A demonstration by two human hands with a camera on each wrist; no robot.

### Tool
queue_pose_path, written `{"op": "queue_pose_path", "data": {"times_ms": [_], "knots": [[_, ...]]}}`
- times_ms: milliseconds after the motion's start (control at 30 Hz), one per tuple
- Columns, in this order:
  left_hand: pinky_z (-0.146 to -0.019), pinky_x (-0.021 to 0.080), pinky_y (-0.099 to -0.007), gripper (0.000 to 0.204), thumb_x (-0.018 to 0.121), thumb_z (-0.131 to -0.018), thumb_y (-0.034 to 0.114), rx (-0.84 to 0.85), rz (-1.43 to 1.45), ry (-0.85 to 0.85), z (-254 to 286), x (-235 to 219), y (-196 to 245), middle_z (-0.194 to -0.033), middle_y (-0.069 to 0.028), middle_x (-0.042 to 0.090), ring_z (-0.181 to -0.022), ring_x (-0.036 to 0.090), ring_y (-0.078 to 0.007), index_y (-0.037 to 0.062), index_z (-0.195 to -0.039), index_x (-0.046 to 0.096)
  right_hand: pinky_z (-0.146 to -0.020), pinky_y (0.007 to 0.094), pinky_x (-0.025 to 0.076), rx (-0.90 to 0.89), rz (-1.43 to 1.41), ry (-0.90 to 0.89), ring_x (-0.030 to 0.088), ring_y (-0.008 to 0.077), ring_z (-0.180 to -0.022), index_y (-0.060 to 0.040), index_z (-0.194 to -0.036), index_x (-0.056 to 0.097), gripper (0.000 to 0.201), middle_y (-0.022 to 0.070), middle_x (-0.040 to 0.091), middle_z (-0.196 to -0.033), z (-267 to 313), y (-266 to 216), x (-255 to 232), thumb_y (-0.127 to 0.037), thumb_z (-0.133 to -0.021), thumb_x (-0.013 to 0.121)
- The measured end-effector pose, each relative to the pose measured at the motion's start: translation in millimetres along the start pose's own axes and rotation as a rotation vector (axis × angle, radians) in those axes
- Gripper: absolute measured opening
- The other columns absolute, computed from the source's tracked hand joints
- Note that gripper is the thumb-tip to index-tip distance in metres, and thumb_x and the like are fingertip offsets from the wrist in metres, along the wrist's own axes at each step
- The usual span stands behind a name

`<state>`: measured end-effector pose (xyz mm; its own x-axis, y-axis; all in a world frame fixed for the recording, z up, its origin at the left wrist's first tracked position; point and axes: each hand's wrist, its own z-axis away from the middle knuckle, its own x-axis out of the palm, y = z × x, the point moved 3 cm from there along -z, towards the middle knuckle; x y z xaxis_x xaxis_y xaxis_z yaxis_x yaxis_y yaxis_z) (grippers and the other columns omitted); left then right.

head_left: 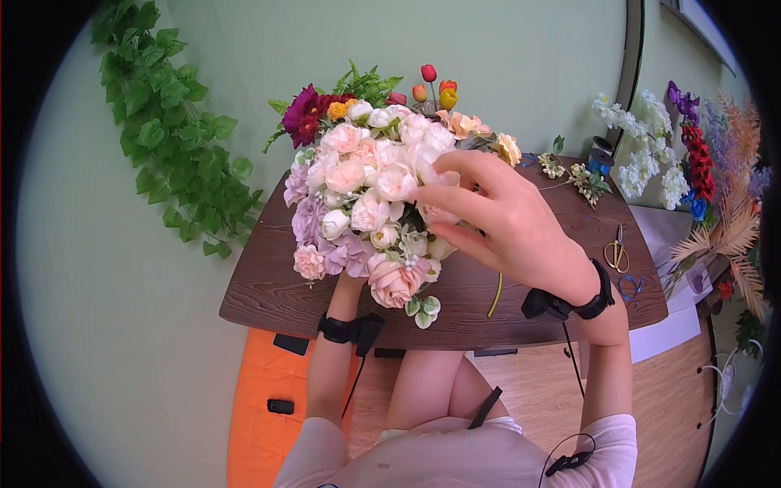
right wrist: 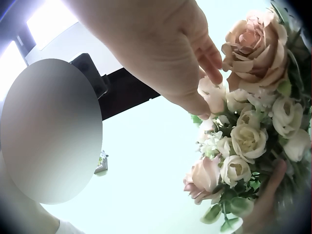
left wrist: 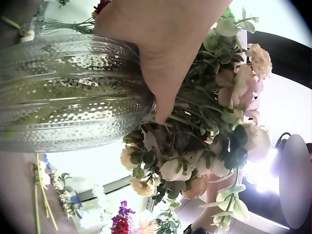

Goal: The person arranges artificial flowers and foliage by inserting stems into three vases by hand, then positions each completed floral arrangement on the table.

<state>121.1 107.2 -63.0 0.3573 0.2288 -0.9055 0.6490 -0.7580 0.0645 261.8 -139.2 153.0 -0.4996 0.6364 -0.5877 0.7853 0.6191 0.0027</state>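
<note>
A dense bouquet of artificial flowers (head_left: 370, 183) in white, pale pink and lilac stands over the table in the head view. Under it is a ribbed clear glass vase (left wrist: 73, 92), with green stems showing through the glass. My left hand (left wrist: 161, 44) grips the stems at the vase mouth, its thumb laid across them; blooms mostly hide this hand in the head view. At the bouquet's right side, my right hand (head_left: 504, 211) has its fingers spread, fingertips touching the pale blooms. In the right wrist view, a pale pink rose (right wrist: 213, 95) sits beside its thumb and fingers.
The dark wooden table (head_left: 268, 285) carries scissors (head_left: 617, 254), ribbon spools (head_left: 600, 159), a cut green stem (head_left: 495, 294) and small flower sprigs (head_left: 590, 183). Tulips (head_left: 429, 73) rise behind the bouquet. More flowers (head_left: 700, 163) stand at the right. Ivy (head_left: 159, 106) hangs at left.
</note>
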Motion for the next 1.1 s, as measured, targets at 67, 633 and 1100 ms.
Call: {"op": "queue_pose_path", "data": {"times_ms": [67,633,1100], "knots": [[-0.094,0.037,-0.0393,0.061,0.065,-0.072,0.027,-0.007,0.018,-0.005,3,1,3,-0.114,-0.0145,0.05,-0.109,0.048,-0.0307,0.003,-0.122,0.04,-0.061,0.0316,0.046,-0.051,0.093,-0.036,0.055,0.0227,-0.075,-0.0119,-0.102,0.056,0.038,0.0067,0.052,-0.088,2,1,4,-0.007,-0.066,0.069],[-0.095,0.037,-0.0392,0.061,0.064,-0.073,0.028,-0.036,0.166,-0.065,-7,1,2,-0.115,-0.0144,0.049,-0.11,0.048,-0.0307,0.0026,-0.123,0.039,-0.058,0.0318,0.045,-0.026,0.148,-0.093,0.056,0.0211,-0.07,-0.0059,-0.088,0.06,0.018,0.0047,0.053,-0.079,2,8,36,-0.009,-0.072,0.067],[-0.096,0.036,-0.0391,0.062,0.063,-0.074,0.029,-0.051,0.291,-0.107,8,1,-4,-0.117,-0.0143,0.049,-0.111,0.047,-0.0307,0.0023,-0.124,0.039,-0.062,0.0284,0.043,0.111,-0.054,0.378,0.053,0.0168,-0.068,-0.0007,-0.094,0.058,0.018,0.0083,0.058,-0.088,40,10,-13,0.001,-0.076,0.058]]}}
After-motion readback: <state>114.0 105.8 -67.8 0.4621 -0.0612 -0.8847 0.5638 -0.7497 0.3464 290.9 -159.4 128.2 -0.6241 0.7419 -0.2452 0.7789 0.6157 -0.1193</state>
